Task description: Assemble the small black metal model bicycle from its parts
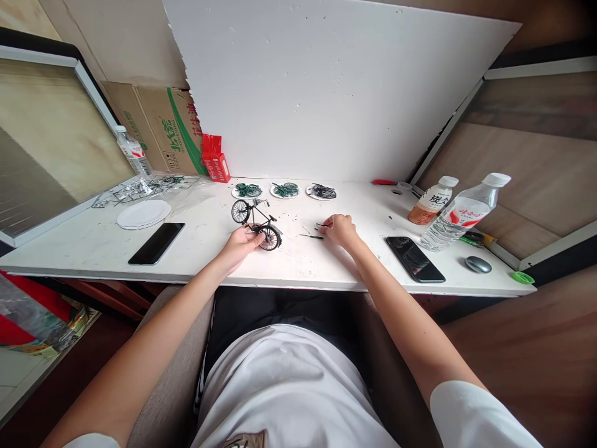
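A small black model bicycle [254,214] is tilted above the white table, its lower wheel towards me. My left hand [242,246] pinches it close to that wheel. To the right, my right hand [339,230] rests at the tabletop with its fingers pressed together around a thin dark piece, too small to name. Just left of those fingertips lie a few slim dark rods [311,236] on the table. Behind the bicycle stand white plates with model parts: two bear green ones [247,190] and one bears black ones [321,191].
On the left are a phone [157,243], stacked white plates [143,214], parts frames and a water bottle. A red box [216,159] stands at the back. To the right are another phone [415,259], two bottles [459,214], a grey mouse-like object [478,264] and a green cap.
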The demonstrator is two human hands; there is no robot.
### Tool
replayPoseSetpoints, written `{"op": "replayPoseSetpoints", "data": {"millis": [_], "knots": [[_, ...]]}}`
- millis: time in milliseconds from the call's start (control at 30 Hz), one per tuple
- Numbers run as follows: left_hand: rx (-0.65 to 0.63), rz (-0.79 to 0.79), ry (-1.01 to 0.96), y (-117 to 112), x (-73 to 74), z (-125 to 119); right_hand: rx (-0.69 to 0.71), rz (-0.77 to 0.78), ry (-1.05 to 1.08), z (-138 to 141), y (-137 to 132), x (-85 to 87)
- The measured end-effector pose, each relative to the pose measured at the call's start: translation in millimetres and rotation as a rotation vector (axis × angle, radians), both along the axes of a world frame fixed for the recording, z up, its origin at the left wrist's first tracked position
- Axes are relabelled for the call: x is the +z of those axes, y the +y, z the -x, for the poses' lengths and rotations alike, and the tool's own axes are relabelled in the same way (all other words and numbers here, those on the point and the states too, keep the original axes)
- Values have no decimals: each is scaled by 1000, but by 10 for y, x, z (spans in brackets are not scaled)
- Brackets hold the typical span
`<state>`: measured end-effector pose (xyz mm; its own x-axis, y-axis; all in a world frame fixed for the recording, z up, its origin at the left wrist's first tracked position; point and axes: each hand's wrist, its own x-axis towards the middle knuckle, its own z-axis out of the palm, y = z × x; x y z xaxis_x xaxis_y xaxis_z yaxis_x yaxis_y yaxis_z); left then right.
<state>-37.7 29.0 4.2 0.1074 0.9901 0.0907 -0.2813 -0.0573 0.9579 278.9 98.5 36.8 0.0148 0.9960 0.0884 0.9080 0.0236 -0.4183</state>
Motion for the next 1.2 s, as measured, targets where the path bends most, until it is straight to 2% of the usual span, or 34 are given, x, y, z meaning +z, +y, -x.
{"op": "replayPoseSetpoints", "data": {"millis": [67,133,267,333,533,700,933,1200], "knots": [[20,5,-12,-7,12,-11,13,-45,118,-30,23,-8],[47,11,-45,-18,34,-28,60,-153,227,-26,26,1],[114,48,-96,-32,73,-72,244,-446,298,131,-66,38],[161,72,-106,-31,75,-90,355,-534,309,268,-166,40],[228,33,-134,-33,51,-115,639,-632,188,654,-507,-93],[352,-18,-168,-43,50,-136,803,-649,126,778,-612,-250],[319,-54,-79,-83,83,-182,785,-631,221,770,-600,-263],[281,-54,-27,-94,77,-181,741,-658,202,771,-584,-298]]}}
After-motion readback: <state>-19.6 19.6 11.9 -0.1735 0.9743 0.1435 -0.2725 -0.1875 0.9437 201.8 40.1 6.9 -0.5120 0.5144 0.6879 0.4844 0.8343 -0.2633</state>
